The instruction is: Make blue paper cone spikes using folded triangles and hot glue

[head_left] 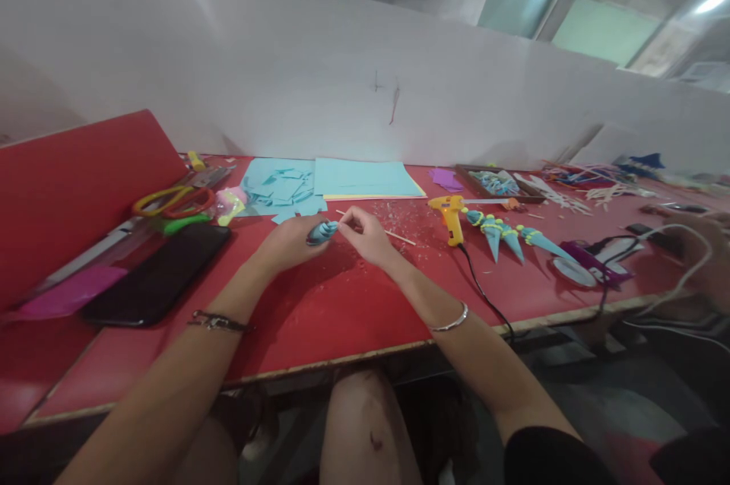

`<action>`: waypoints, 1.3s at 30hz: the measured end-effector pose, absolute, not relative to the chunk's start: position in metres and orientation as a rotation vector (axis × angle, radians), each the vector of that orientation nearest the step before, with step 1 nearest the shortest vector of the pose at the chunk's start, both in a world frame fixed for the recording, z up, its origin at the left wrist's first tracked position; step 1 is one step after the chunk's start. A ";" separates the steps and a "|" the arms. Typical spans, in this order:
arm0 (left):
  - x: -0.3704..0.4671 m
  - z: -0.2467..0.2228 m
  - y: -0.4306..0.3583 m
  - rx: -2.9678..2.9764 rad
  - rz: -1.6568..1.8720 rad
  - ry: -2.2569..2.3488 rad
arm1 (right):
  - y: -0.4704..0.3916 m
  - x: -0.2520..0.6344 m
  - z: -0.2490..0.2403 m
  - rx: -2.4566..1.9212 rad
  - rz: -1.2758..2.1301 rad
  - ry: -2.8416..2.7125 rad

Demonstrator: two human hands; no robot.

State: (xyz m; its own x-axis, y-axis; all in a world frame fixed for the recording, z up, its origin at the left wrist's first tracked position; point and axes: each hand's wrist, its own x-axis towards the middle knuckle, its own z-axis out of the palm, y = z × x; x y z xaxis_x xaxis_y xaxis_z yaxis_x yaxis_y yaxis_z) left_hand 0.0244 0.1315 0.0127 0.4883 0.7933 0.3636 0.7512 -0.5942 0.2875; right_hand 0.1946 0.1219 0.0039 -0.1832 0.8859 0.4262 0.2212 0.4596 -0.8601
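Over the red table (pixel 342 318), my left hand (pixel 292 243) has its fingers wrapped round a small light-blue paper piece (pixel 322 232) that looks layered or coiled. My right hand (pixel 366 236) is closed in a pinch at the right tip of that piece. Whatever else lies between the right fingertips is too small to make out. A thin wooden stick (pixel 400 237) lies on the table just behind and beside my right hand. Behind my left hand are cut blue paper pieces (pixel 285 187) on a blue sheet.
A yellow glue gun (pixel 450 217) with a black cord stands right, near blue paper cones (pixel 505 236). Blue sheets (pixel 365 179) lie at the back. Scissors (pixel 163 202) and a black phone (pixel 160 276) are left. Another person's hand (pixel 699 249) is at the far right.
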 end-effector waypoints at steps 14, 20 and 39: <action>0.027 0.014 0.131 2.353 0.692 1.076 | 0.117 0.195 0.007 -0.777 0.598 -1.887; 0.027 0.013 0.130 2.188 0.663 1.037 | 0.115 0.195 0.007 -0.725 0.519 -1.955; 0.029 0.016 0.130 2.047 0.793 0.977 | 0.111 0.192 0.007 -0.757 0.638 -1.916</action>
State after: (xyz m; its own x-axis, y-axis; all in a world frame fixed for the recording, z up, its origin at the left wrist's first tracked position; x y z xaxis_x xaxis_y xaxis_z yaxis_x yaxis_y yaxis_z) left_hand 0.0287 0.1295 0.0161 0.5230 0.8248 0.2149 0.3804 -0.4515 0.8071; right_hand 0.1918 0.1106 0.0070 -0.3612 0.7311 0.5788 0.2378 0.6725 -0.7009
